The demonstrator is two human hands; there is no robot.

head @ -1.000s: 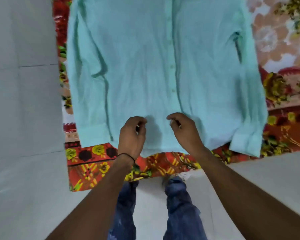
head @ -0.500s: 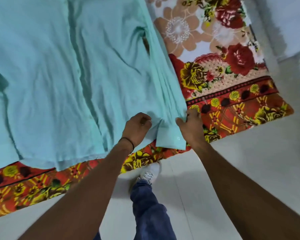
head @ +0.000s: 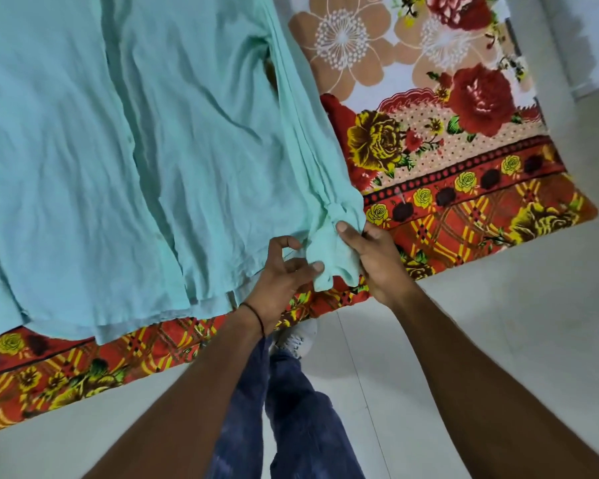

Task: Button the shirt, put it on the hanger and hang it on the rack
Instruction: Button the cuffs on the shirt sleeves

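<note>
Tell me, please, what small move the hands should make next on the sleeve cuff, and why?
Probably bring the two cuff edges together and fasten them. The right hand pinches the bunched sleeve cuff of the shirt lying on the floral bedsheet, while the left hand is open beside it, its thumb on the fabric. I cannot see a button from here.
</note>
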